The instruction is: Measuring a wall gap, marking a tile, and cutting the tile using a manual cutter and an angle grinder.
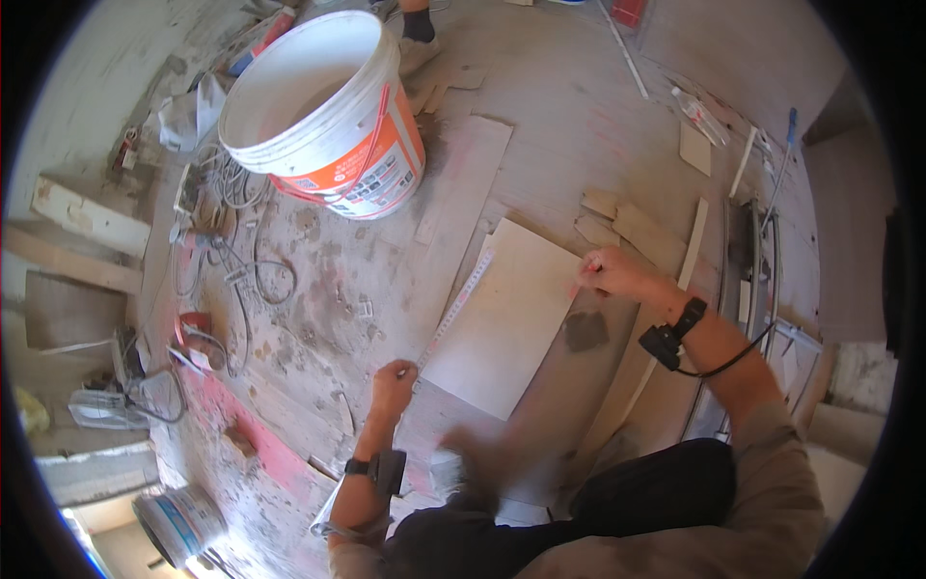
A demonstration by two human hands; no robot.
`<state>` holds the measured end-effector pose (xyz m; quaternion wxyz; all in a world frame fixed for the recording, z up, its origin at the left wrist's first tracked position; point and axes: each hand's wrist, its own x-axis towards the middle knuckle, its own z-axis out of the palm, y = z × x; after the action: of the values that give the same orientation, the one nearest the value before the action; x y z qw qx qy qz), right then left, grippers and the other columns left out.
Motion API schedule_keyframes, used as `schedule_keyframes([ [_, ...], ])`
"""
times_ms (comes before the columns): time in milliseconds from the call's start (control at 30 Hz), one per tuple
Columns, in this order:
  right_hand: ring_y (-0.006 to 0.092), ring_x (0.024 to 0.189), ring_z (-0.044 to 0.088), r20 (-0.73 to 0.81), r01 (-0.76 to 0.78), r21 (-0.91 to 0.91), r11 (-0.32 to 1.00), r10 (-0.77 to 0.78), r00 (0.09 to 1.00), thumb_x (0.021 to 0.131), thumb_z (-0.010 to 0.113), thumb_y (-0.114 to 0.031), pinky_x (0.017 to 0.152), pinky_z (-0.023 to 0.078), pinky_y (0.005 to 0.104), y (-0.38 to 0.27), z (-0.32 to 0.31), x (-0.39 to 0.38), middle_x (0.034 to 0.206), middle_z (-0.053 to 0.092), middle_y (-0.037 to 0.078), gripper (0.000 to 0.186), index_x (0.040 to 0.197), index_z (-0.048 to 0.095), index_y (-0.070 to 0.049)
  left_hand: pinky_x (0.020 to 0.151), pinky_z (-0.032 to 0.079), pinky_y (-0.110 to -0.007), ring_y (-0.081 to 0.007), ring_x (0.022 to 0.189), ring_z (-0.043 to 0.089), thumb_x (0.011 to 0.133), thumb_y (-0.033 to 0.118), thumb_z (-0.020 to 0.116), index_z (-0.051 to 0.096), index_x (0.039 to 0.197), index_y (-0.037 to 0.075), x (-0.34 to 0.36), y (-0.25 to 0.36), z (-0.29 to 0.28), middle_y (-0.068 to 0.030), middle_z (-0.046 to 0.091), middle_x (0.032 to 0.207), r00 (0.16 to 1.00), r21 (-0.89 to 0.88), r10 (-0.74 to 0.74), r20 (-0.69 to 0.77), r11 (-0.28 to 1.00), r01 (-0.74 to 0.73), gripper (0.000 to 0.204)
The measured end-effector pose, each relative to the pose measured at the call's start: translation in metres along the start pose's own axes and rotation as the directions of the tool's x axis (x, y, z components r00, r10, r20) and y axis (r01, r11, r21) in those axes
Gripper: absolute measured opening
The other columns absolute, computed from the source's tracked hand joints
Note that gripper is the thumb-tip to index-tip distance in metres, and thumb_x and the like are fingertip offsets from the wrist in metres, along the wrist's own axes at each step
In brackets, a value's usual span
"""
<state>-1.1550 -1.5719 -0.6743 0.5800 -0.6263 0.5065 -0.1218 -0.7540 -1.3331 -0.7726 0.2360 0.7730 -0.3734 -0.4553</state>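
Left hand (392,384): fingers curled closed at the near end of a thin white measuring tape with red and dark marks (470,282); cannot tell whether the tape is pinched. Right hand (614,272): thumb and fingers closed on a small red item (591,268), mostly hidden, at the right edge of the panel. The flat, pale, rectangular panel (511,318) lies on the floor between both hands, tape along its left edge. Torn brown cardboard pieces (648,234) just beyond the right hand; dark grey flat patch (585,331) just nearer than it. Large white plastic bucket with orange label (309,116) well beyond the left hand. Tangled grey cables (253,272) left of the left hand. Clear plastic bottle (700,116) beyond the right hand, farther right. Black strapped devices on both wrists.
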Motion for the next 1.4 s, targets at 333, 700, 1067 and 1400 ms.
schedule_keyframes([
  [333, 0.0114, 0.055, 0.058, 0.225, -0.379, 0.098, 0.92, 0.351, 0.909, 0.091, 0.059, -0.022, 0.049, 0.042, 0.0275, 0.054, 0.106, -0.024, 0.066, 0.069, 0.006, 0.03, 0.073, 0.073, -0.002, 0.069, 0.053, -0.04, -0.0307, 0.073, 0.068, 0.085, 0.02, 0.066, 0.071, 0.098, 0.003, 0.041, 0.015, 0.028, -0.017, 0.069, 0.084, 0.958, 0.157, 0.22, 0.185, 0.955, -0.25, 0.022],
  [700, 0.0231, 0.049, 0.064, -0.109, -0.294, 0.245, 0.924, 0.327, 0.939, 0.092, 0.058, -0.026, 0.045, 0.047, 0.0334, 0.052, 0.16, 0.008, 0.059, 0.064, 0.015, 0.037, 0.073, 0.06, 0.006, 0.052, 0.054, -0.031, -0.019, 0.068, 0.065, 0.09, 0.023, 0.062, 0.067, 0.102, 0.001, -0.042, 0.002, 0.018, -0.0115, 0.067, 0.084, 0.855, 0.013, -0.131, 0.501, 0.989, 0.144, 0.025],
  [1067, 0.0146, 0.063, 0.063, -0.031, -0.391, 0.059, 0.919, 0.393, 0.919, 0.097, 0.056, -0.032, 0.059, 0.052, 0.0296, 0.029, 0.181, -0.022, 0.071, 0.062, 0.006, 0.035, 0.084, 0.061, 0.0, 0.056, 0.057, -0.035, -0.0211, 0.077, 0.067, 0.093, 0.027, 0.056, 0.062, 0.11, 0.002, -0.09, -0.008, 0.01, -0.0122, 0.065, 0.087, 0.757, 0.06, -0.228, 0.612, 0.968, 0.243, 0.031],
  [1400, 0.0266, 0.059, 0.065, 0.059, -0.258, 0.063, 0.964, 0.255, 0.965, 0.097, 0.054, -0.026, 0.055, 0.051, 0.0388, -0.003, 0.226, -0.007, 0.066, 0.062, 0.014, 0.032, 0.079, 0.059, 0.001, 0.053, 0.056, -0.035, -0.0209, 0.071, 0.069, 0.092, 0.022, 0.057, 0.06, 0.11, 0.004, -0.094, -0.064, -0.021, -0.0126, 0.068, 0.089, 0.702, 0.101, -0.237, 0.672, 0.968, 0.23, 0.025],
])
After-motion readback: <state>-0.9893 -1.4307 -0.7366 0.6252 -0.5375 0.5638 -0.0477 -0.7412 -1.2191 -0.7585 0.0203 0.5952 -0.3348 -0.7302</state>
